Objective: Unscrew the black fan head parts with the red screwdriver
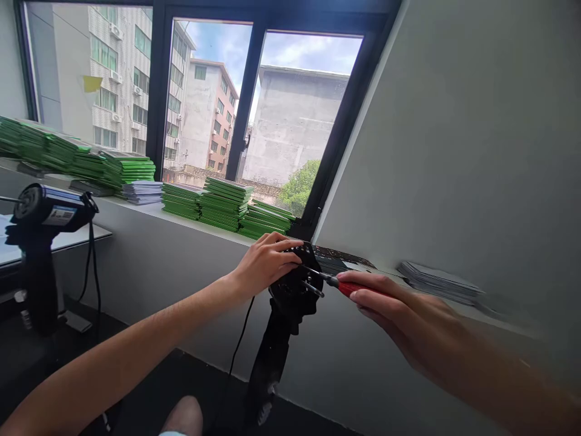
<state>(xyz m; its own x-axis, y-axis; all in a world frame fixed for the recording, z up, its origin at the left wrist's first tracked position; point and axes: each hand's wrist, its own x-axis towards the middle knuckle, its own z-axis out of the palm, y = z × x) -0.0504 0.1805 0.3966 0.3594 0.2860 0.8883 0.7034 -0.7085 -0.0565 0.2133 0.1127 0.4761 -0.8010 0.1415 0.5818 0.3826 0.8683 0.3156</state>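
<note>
A black device point(295, 297) on a thick black stand point(270, 357) stands in front of the window ledge. My left hand point(270, 257) rests on its upper left part, fingers stretched over the top and spread a little. From the right, my right hand point(394, 300) grips a red-handled screwdriver point(347, 286), its shaft pointing left to the device's face. Just below the shaft a metal rod point(314, 289) sticks out of the device. Whether the screwdriver tip touches a screw is too small to tell.
Green stacks point(222, 203) line the window ledge, with a grey stack point(440, 281) at the right. A second black device point(54, 209) on a stand is at the left beside a white table point(82, 238). A black cable point(240, 339) hangs near the middle stand.
</note>
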